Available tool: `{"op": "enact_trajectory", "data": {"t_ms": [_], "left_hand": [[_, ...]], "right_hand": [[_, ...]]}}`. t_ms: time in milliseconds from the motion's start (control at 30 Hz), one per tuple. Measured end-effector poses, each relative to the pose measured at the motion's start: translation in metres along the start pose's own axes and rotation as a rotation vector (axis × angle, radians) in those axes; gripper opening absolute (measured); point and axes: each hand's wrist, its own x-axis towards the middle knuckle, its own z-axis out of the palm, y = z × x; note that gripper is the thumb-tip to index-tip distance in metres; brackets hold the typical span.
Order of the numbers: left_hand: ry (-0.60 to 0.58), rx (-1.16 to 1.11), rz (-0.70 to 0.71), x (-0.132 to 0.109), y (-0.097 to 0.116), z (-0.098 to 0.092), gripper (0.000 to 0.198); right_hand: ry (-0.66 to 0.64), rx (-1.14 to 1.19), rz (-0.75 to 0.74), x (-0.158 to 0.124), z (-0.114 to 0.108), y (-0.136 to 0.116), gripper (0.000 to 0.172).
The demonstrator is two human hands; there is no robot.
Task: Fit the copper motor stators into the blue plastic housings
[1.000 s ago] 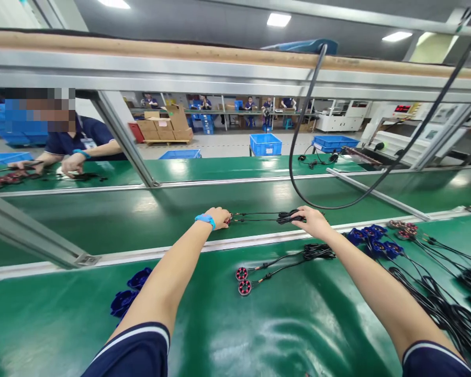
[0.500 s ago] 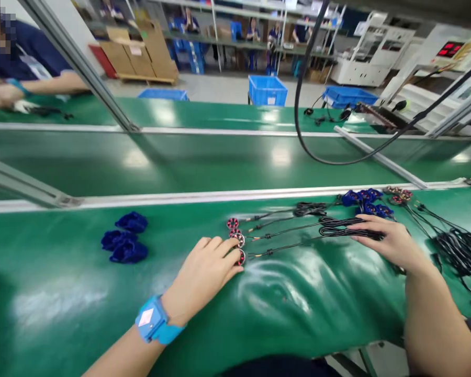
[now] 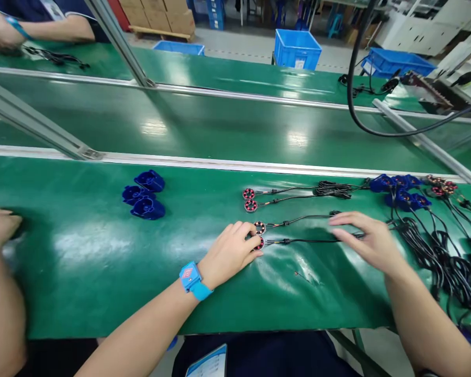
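My left hand (image 3: 230, 253), with a blue wrist strap, rests on the green bench. Its curled fingertips and thumb pinch the nearer of two small round red-and-black wired parts (image 3: 259, 243); the second round part (image 3: 259, 227) lies just beyond. Thin black cables (image 3: 306, 241) run right from them under my right hand (image 3: 367, 242), whose fingers lie stretched over the coiled end. A second pair of round parts (image 3: 250, 200) with its own cable bundle (image 3: 333, 189) lies just behind, untouched.
Three dark blue caps (image 3: 144, 196) sit to the left. Blue parts (image 3: 400, 191) and a heap of black cables (image 3: 447, 259) crowd the right. Another person's arm (image 3: 0, 283) lies at the left edge. A conveyor belt (image 3: 220, 125), a slanted metal strut (image 3: 35, 123) and a hanging black hose (image 3: 357, 112) lie beyond.
Both hands drew back from the conveyor belt with a wired pair and set it on the near bench. The view tipped down. Another person's arm came in at the left.
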Motion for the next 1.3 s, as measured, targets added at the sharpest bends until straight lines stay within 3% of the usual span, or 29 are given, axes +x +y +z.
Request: {"op": "enact_trajectory", "data": {"t_ms": [133, 233, 333, 533, 667, 833, 967, 1033, 1133, 1300], "left_hand": [[0.044, 0.019, 0.055, -0.001, 0.003, -0.001, 0.013], [0.112, -0.064, 0.093, -0.002, 0.007, -0.005, 0.007], [0.153, -0.166, 0.097, -0.002, 0.011, -0.008, 0.003], [0.237, -0.265, 0.094, 0.001, 0.019, -0.004, 0.016], [0.263, -0.263, 0.115, 0.002, 0.023, -0.003, 0.019], [0.144, -0.186, 0.079, 0.0, 0.018, -0.004, 0.018], [-0.015, -0.239, 0.043, -0.002, 0.004, -0.007, 0.038], [0.005, -0.291, -0.006, -0.002, -0.003, -0.008, 0.044], [0.078, -0.235, -0.096, 0.0, -0.011, -0.004, 0.032], [0.105, -0.147, -0.134, 0.009, -0.017, 0.01, 0.02]], "right_hand": [[-0.27, 0.193, -0.075, 0.031, 0.058, -0.056, 0.023], [-0.389, 0.337, -0.033, 0.038, 0.082, -0.069, 0.026], [-0.464, 0.474, 0.114, 0.035, 0.088, -0.065, 0.032], [-0.545, 0.974, 0.41, 0.034, 0.09, -0.057, 0.034], [-0.552, 1.094, 0.506, 0.037, 0.093, -0.058, 0.032], [-0.54, 0.88, 0.381, 0.029, 0.095, -0.057, 0.026], [-0.531, 0.602, 0.186, 0.025, 0.083, -0.059, 0.031], [-0.42, 0.507, 0.127, 0.029, 0.074, -0.06, 0.029], [-0.264, 0.354, 0.064, 0.046, 0.067, -0.057, 0.026], [-0.337, 0.177, -0.069, 0.077, 0.085, -0.048, 0.028]]}}
